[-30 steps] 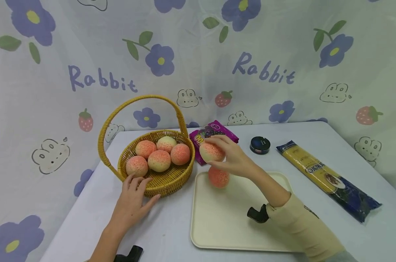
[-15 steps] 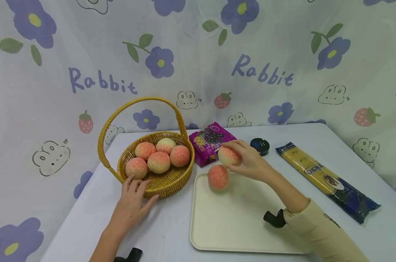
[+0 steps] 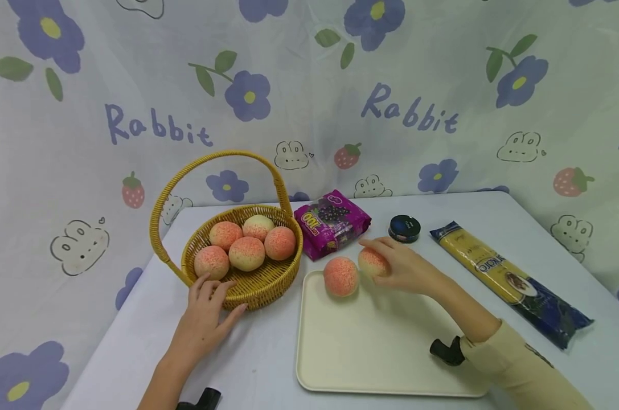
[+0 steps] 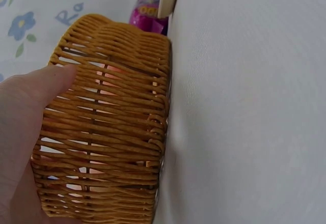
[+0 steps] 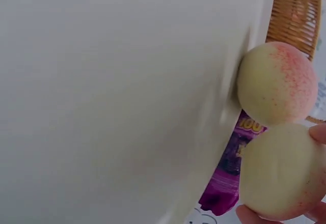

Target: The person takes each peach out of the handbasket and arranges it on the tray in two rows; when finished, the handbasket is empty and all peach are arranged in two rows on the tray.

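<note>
Backdrop (image 3: pixel 299 74): pale printed cloth with purple flowers, strawberries and the word "Rabbit", behind the worktop's far edge
Worktop (image 3: pixel 258 370): white covering; carries all items listed below
Tray (image 3: pixel 371 353): cream, rectangular with rounded corners, lying flat
Basket (image 3: pixel 273 290): wicker, upright, arched handle raised; near the worktop's left edge, left of the tray's far left corner
Pasta packet (image 3: pixel 509 282): yellow and dark blue; slanted along the worktop's right edge
Right hand (image 3: pixel 404 267): at the tray's far edge; fingers and thumb spread to the width of the held peach (image 3: pixel 371 263) and curled about it
Left hand (image 3: pixel 201 322): grips the basket's near rim, fingers over it, thumb against the outer wall
Purple packet (image 3: pixel 332 222): beyond the tray's far left corner, beside the basket
Held peach: between right thumb and fingers, left side exposed; at the tray's far edge, contact with the tray cannot be told
Tray peach (image 3: pixel 341 277): at the tray's far left corner, just left of the held peach; touching or apart cannot be told
Basket peaches (image 3: pixel 246 253): five, grouped toward the far and left rim
Round case (image 3: pixel 404 228): black, between purple packet and pasta packet
</note>
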